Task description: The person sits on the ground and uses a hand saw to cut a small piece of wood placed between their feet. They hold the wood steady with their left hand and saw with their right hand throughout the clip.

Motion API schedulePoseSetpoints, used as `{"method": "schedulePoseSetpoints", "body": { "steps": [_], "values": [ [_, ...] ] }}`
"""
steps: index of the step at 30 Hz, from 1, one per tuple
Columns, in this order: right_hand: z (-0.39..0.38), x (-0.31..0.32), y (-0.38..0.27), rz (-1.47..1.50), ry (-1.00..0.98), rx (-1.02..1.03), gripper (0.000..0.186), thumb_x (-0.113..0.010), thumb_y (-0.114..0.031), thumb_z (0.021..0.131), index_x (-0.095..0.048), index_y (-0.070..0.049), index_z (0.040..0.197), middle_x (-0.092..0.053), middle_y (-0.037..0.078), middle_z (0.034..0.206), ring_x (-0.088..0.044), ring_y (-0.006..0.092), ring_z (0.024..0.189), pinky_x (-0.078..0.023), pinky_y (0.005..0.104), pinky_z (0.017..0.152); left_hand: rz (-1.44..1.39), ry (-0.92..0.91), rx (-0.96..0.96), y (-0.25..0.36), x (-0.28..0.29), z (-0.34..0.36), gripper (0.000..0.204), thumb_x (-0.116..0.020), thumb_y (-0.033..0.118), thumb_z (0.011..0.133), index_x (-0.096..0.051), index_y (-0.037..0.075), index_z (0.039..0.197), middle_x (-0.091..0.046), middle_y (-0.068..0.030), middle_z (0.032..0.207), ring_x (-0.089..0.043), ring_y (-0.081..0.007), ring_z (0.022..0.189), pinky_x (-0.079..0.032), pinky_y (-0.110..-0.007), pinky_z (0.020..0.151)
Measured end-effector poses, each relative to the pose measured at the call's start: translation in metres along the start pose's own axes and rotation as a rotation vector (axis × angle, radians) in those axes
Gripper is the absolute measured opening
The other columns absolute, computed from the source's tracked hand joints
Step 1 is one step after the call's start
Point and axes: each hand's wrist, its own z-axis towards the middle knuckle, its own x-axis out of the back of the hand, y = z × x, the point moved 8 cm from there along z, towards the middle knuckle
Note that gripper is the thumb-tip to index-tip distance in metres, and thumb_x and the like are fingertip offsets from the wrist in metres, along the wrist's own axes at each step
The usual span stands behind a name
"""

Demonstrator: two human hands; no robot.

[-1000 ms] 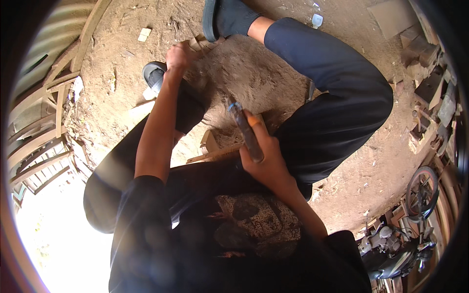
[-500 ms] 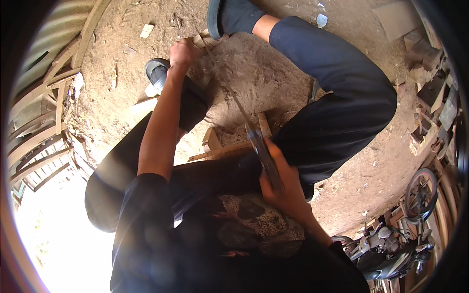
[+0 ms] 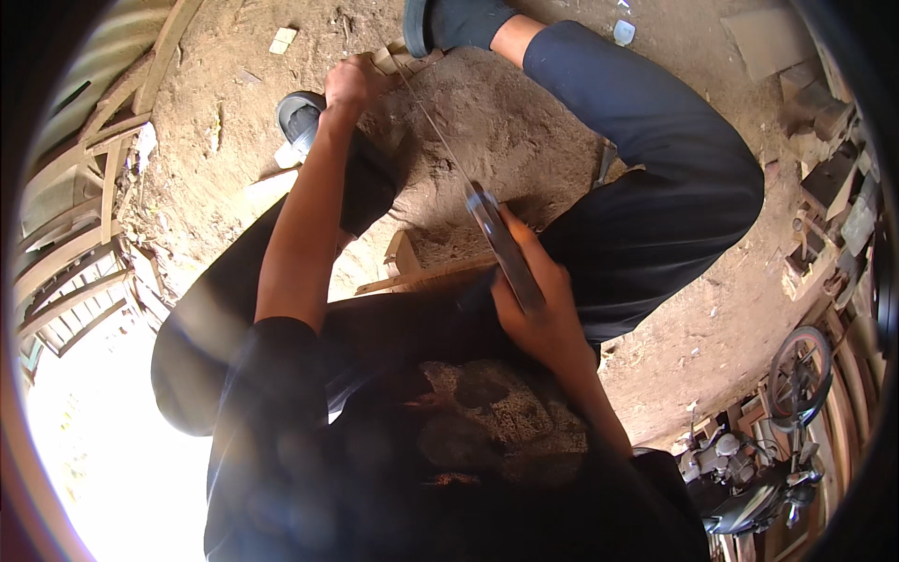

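Observation:
My right hand (image 3: 541, 298) is wrapped round the dark handle of a handsaw (image 3: 507, 251). Its thin blade slants forward and left across the dirt, its far end at a small wooden piece (image 3: 386, 62). On that wood, my left hand (image 3: 350, 82) is closed near the blade's far end; its fingertips are partly hidden. My right shoe (image 3: 448, 26) stands against the wood's right end, at the top of the view. Beside my left wrist is my other shoe (image 3: 302, 120).
A wooden board (image 3: 426, 279) with an upright block (image 3: 401, 253) lies between my legs. Slatted wood (image 3: 70, 258) lines the left. At right are scrap wood pieces (image 3: 824, 178) and a motorcycle (image 3: 749, 478). A pale wood chip (image 3: 282, 40) lies on the dirt floor (image 3: 243, 122).
My right hand has pushed the saw forward, so its handle is closer to the wood and less blade shows between. My left hand stays on the wooden piece.

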Motion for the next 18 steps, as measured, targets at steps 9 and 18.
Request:
{"method": "schedulePoseSetpoints", "body": {
  "steps": [9,18],
  "values": [
    [-0.016,0.003,0.005,-0.053,0.006,-0.014,0.061,-0.051,0.001,0.079,-0.04,-0.003,0.139,-0.063,0.024,0.095,-0.066,0.036,0.082,-0.051,0.0376,0.069,0.047,-0.023,0.033,-0.002,0.0,0.0,0.067,-0.068,0.065,0.069,-0.067,0.011,0.109,-0.07,-0.0134,0.105,-0.067,-0.0279,0.1,-0.053,-0.039,0.085],
    [-0.017,0.006,0.001,-0.133,0.022,0.162,0.063,-0.052,-0.001,0.079,-0.039,-0.007,0.141,-0.063,0.024,0.096,-0.066,0.0378,0.08,-0.051,0.0393,0.069,-0.059,-0.026,-0.006,-0.003,0.003,-0.006,0.068,-0.067,0.063,0.071,-0.066,0.008,0.111,-0.068,-0.0192,0.106,-0.064,-0.0334,0.103,-0.05,-0.042,0.09]
  ]
}}
